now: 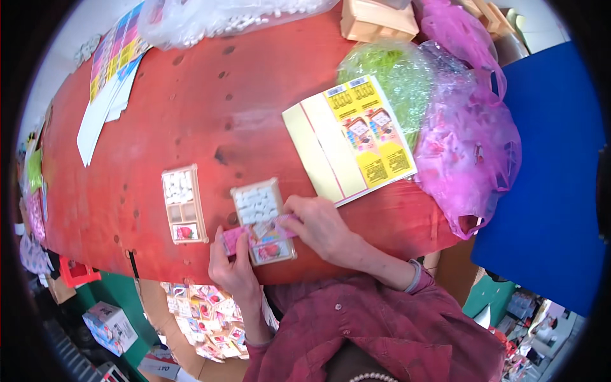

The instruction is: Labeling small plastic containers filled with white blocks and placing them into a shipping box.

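Observation:
At the table's near edge lies a small pale tray (pixel 275 186), its upper part filled with white pieces and its lower end holding a card with a red strawberry picture. Across its middle runs a pink printed strip (pixel 238 239). My left hand (pixel 234 272) pinches the strip's left end between thumb and fingers. On the other side, my right hand (pixel 321 229) is closed at the strip's right end, its fingertips partly hiding it. A similar pale tray (pixel 199 210) sits to the left, with white pieces on top, bare compartments in the middle and a strawberry card below.
Printed yellow-and-white sheets (pixel 356 140) lie to the right, beside a bag of green shreds (pixel 382 70) and pink plastic bags (pixel 471 153). A clear bag of white pieces (pixel 210 25) and wooden boxes (pixel 375 22) stand at the back. Below the edge is a box of packs (pixel 207 318).

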Demonstrator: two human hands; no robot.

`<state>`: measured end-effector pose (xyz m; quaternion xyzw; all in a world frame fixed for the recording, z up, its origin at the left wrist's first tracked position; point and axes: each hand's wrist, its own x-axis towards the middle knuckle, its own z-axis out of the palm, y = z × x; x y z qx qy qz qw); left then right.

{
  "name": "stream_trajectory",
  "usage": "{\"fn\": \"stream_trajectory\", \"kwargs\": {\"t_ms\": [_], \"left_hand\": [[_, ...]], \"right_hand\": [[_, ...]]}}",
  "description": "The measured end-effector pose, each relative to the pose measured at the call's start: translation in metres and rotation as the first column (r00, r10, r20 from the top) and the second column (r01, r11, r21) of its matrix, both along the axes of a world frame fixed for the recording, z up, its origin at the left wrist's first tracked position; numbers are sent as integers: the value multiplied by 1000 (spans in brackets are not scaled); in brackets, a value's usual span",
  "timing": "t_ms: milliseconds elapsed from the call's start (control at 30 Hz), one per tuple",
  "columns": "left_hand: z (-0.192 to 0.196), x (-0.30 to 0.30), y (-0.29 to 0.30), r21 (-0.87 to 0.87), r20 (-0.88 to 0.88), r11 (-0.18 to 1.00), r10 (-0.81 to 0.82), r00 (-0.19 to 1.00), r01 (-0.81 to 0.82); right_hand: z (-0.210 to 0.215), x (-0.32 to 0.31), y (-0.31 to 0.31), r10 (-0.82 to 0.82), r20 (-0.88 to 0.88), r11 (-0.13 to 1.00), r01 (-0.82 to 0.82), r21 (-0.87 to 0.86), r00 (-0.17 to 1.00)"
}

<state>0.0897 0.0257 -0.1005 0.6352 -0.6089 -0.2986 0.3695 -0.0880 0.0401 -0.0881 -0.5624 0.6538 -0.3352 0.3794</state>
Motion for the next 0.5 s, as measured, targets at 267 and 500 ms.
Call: {"fn": "stream_trajectory", "kwargs": {"t_ms": [267,500], "left_hand": [[3,29,66,203,-130,943,294,947,-265],[-3,51,101,455,-595,847,519,613,-275]], "right_hand": [[-4,31,21,191,30,978,-193,80,981],[-5,53,31,338,-6,938,-336,84,941]]}}
